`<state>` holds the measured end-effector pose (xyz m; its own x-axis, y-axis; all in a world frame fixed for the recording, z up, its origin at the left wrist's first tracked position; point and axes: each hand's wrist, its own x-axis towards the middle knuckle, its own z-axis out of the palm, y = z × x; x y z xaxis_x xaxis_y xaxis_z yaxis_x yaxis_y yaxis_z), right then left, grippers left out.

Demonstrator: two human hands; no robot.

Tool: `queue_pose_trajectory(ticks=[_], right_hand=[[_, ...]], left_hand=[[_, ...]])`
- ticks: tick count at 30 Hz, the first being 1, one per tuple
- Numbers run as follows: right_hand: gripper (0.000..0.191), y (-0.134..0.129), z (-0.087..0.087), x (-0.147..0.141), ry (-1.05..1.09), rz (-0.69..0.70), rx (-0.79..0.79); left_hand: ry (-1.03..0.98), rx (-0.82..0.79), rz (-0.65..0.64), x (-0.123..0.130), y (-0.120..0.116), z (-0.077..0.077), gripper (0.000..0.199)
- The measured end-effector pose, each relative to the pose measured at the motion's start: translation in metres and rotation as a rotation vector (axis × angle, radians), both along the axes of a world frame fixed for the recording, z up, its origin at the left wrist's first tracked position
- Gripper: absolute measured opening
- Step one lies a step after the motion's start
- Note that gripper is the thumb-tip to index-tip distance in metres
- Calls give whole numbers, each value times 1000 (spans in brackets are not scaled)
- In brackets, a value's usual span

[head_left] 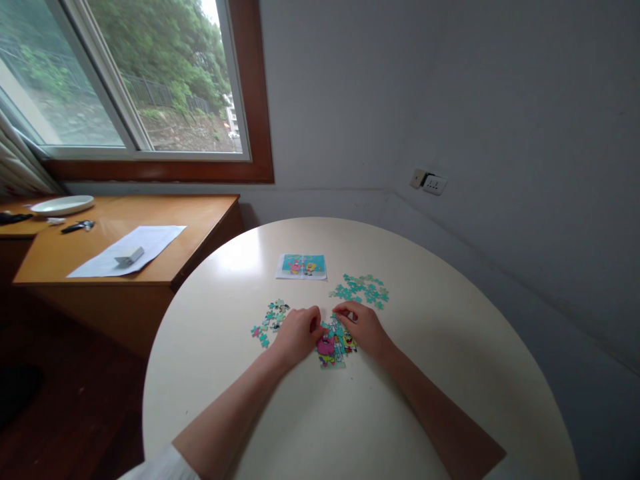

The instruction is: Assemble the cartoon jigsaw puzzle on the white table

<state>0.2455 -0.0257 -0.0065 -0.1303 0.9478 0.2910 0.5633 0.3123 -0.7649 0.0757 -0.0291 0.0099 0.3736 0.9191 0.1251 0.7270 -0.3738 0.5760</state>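
A partly joined jigsaw [327, 349] with a pink figure and a yellow figure lies on the round table. My left hand [301, 331] rests at its upper left edge, fingers curled in, and what they may hold is hidden. At the upper right edge of the jigsaw, my right hand [363, 325] has thumb and fingertips pinched together; anything between them is too small to make out. Loose pieces [270, 319] lie left of my left hand, and a spread of teal pieces [363, 289] is beyond my right hand. Farther back lies a reference picture [302, 267].
The round cream table [240, 413] fills the lower view. On the left, a wooden desk [200, 220] holds a paper sheet [155, 241], a small white box [129, 257], a white plate [63, 205] and dark items. A wall with a socket [435, 185] stands behind.
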Motion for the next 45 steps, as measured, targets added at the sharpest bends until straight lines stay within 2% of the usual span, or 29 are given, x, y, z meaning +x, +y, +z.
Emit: queue_pose_trajectory(ticks=[19,45], right_hand=[[10,3,-1,0,-111,-35,49],[17,2,-7,2,-80,7,100]], left_hand=[[15,-7,3,1,0,2,15],[-25,24,-5,0,2,-4,12]])
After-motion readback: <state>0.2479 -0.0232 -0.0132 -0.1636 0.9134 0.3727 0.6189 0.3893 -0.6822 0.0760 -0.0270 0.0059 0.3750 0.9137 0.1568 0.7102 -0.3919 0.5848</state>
